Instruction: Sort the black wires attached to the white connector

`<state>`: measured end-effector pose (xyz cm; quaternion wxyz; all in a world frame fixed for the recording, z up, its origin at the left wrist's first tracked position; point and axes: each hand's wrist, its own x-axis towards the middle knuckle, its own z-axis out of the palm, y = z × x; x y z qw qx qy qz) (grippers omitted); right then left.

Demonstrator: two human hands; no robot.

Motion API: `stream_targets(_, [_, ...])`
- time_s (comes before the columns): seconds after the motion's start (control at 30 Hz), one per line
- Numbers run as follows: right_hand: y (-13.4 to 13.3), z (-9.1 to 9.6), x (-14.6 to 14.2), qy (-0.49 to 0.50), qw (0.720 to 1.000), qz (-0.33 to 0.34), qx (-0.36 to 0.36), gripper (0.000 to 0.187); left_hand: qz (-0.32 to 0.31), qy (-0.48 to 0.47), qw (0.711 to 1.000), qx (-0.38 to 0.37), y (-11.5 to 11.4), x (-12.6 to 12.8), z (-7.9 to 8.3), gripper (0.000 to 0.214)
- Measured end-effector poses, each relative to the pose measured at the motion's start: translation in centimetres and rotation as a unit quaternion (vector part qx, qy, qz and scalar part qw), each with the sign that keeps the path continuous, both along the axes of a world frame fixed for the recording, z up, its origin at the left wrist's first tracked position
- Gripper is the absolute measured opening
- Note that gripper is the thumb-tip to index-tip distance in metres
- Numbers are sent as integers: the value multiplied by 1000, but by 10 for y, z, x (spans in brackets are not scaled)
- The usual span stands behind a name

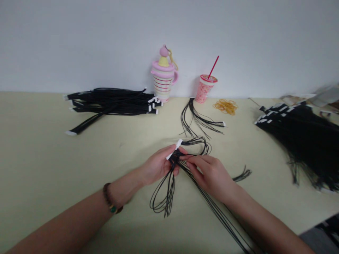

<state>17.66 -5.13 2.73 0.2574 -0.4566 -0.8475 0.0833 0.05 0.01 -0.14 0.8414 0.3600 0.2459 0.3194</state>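
Observation:
My left hand (162, 160) is closed around the white-connector end of a black wire harness (162, 208) above the middle of the table. Wires loop out below that hand and to its upper right, and a long run trails down to the lower right. My right hand (208, 173) has its thumb and fingers pinched together on the wires just right of the connector (174, 150). Exactly which strands the fingertips grip is hidden. Just behind the hands lies a loose bunch of black wires (197, 118) with white ends.
Bundled black harnesses (113, 102) lie at the back left, beside a pink striped cup (162, 83). A pink tumbler with a straw (204, 90) stands near a pile of yellow rubber bands (226, 106). A large heap of black harnesses (304, 130) covers the right side.

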Motion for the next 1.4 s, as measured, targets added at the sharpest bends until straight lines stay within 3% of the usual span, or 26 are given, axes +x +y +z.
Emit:
stream_targets(0.2, [0, 4, 0, 42, 997, -4, -64, 21, -13, 3, 1000, -6, 0, -1, 1, 33])
stream_targets(0.3, [1, 12, 6, 148, 975, -12, -165, 18, -9, 10, 1000, -14, 1, -1, 2, 32])
stream_targets(0.37, [2, 21, 16, 280, 917, 21, -282, 16, -11, 16, 999, -25, 2, -1, 2, 32])
stream_targets(0.47, [6, 37, 39, 500, 772, 113, -375, 8, -15, 21, 999, -44, 4, -1, -1, 32])
stream_targets(0.53, [7, 46, 54, 569, 712, 162, -378, 8, -12, 14, 998, -53, 5, -2, -3, 30])
stream_targets(0.6, [8, 52, 66, 591, 707, 169, -351, 3, -12, 6, 998, -61, 6, -3, -4, 29])
stream_targets(0.7, [10, 53, 78, 654, 702, 101, -263, 9, -17, 1, 997, -70, 7, -3, -5, 29])
stream_targets(0.77, [14, 52, 84, 716, 665, 55, -205, 11, -17, 5, 997, -73, 6, -3, -5, 30])
stream_targets(0.87, [21, 51, 90, 772, 611, 29, -173, 14, -14, 8, 997, -75, 6, -3, -5, 30])
stream_targets(0.93, [25, 49, 90, 759, 629, 1, -165, 13, -17, 8, 997, -74, 5, -3, -4, 31])
stream_targets(0.97, [26, 48, 87, 732, 663, -26, -153, 12, -19, 10, 997, -72, 5, -3, -4, 31])
stream_targets(1.07, [23, 38, 67, 570, 807, -126, -95, 11, -18, 27, 998, -61, 5, -2, -3, 32])
stream_targets(1.17, [15, 21, 35, 387, 900, -164, -117, 14, -9, 60, 997, -49, 3, 0, -1, 33])
stream_targets(1.27, [8, 4, 8, 250, 953, -128, -115, 18, 11, 97, 994, -41, 2, 1, 2, 34])
stream_targets(1.4, [4, -7, -5, 199, 972, -108, -68, 17, 24, 101, 994, -45, 0, 3, 4, 32])
